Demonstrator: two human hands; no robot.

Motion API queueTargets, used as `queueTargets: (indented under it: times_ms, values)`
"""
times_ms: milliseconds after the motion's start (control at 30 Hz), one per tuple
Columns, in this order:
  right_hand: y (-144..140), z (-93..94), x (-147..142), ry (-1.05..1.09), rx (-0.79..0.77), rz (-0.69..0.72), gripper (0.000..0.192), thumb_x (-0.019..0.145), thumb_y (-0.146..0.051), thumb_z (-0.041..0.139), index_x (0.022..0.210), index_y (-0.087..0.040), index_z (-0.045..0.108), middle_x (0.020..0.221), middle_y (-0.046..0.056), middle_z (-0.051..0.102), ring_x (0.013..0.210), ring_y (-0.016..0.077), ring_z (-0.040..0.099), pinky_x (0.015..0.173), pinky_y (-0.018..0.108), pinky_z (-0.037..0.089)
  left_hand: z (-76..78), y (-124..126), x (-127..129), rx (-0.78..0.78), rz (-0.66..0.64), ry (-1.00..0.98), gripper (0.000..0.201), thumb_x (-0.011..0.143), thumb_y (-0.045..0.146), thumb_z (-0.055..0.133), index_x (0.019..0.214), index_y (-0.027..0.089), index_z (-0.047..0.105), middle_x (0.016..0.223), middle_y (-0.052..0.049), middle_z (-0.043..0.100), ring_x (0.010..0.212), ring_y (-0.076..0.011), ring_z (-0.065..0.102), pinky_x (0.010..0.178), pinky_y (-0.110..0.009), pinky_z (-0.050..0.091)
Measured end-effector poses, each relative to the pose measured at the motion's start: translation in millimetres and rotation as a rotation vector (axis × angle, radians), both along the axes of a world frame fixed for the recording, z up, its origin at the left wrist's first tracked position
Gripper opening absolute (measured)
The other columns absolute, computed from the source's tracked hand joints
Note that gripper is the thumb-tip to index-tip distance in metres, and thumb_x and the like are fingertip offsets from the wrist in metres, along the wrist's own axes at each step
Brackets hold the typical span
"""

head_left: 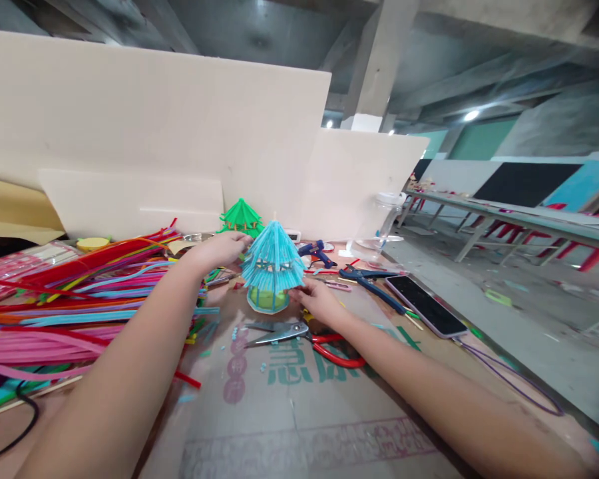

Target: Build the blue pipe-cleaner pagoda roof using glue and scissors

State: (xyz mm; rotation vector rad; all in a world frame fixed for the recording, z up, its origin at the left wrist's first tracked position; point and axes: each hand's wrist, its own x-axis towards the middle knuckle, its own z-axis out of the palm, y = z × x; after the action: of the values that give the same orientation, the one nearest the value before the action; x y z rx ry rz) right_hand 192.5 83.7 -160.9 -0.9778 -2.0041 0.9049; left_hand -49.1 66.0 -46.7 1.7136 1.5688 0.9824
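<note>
A small model pavilion (273,256) with a two-tiered light blue roof and a green-and-blue base stands upright at the centre. My left hand (227,251) grips its roof from the left, the fingertips partly hidden behind it. From the right, my right hand (318,299) pinches the lower roof edge near the base. Just in front lie scissors (282,332) with red handles, their blades apart and pointing left. Behind my left hand is a second model roof (240,216) in green, its lower part mostly hidden.
Many coloured pipe cleaners (104,286) cover the left side. On the right lie a blue glue gun (319,253), blue-handled pliers (377,289) and a phone (426,306) with a cord. A clear plastic bottle (377,226) stands behind, before white boards (144,120). Cardboard (299,419) covers the tabletop.
</note>
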Motion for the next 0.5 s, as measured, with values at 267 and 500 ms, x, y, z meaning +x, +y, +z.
queueTargets:
  times_ms: [267, 500]
  values:
    - [3.3, -0.8, 4.3, 0.197, -0.086, -0.030, 0.028, 0.079, -0.048, 0.060, 0.081, -0.020, 0.058, 0.064, -0.002, 0.061, 0.062, 0.0147, 0.058, 0.063, 0.028, 0.047, 7.5, -3.6, 8.2, -0.043, 0.005, -0.034, 0.027, 0.085, 0.041, 0.050, 0.092, 0.018, 0.063, 0.102, -0.009, 0.070, 0.077, -0.0216, 0.069, 0.066, -0.033, 0.058]
    - [2.7, -0.3, 2.1, 0.232, -0.105, -0.034, 0.023, 0.074, -0.041, 0.064, 0.079, -0.019, 0.059, 0.066, -0.001, 0.063, 0.064, 0.0154, 0.060, 0.066, 0.029, 0.049, -0.1, 2.5, 4.7, 0.020, -0.033, -0.014, 0.032, 0.082, 0.048, 0.054, 0.095, 0.021, 0.064, 0.098, -0.006, 0.071, 0.080, -0.0218, 0.069, 0.065, -0.031, 0.058]
